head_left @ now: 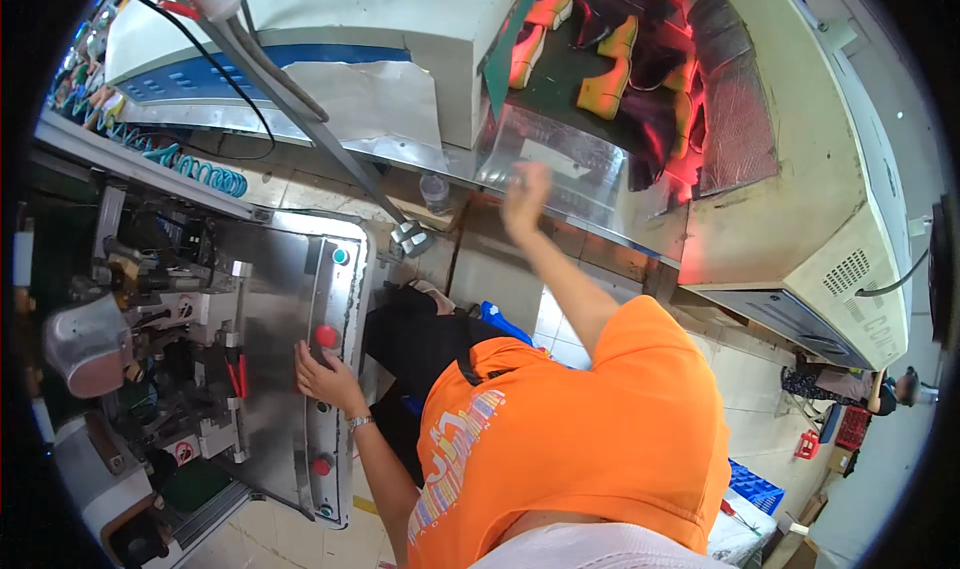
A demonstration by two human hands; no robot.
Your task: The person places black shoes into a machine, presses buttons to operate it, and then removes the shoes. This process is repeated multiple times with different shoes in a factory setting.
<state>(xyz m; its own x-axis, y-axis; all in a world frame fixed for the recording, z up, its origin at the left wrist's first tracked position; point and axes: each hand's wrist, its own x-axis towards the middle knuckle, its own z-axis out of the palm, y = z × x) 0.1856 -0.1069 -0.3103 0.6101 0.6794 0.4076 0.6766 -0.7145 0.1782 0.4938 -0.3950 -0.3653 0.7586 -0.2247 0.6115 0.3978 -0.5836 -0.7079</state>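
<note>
Noted from where I stand: well left of the metal apron [515,129], the left hand [328,379] lies loosely spread beside a red button [326,336], with nothing visible in its grip. At the apron's near edge, the right hand [526,199] seems part-curled (motion blur; I cannot tell its opening or contents). Beyond the apron's far edge, rightward of that nearer hand, sits a yellow shoe [604,89], long axis slanting away. Approach room lies over the apron; the cream housing [775,224] bounds its right.
</note>
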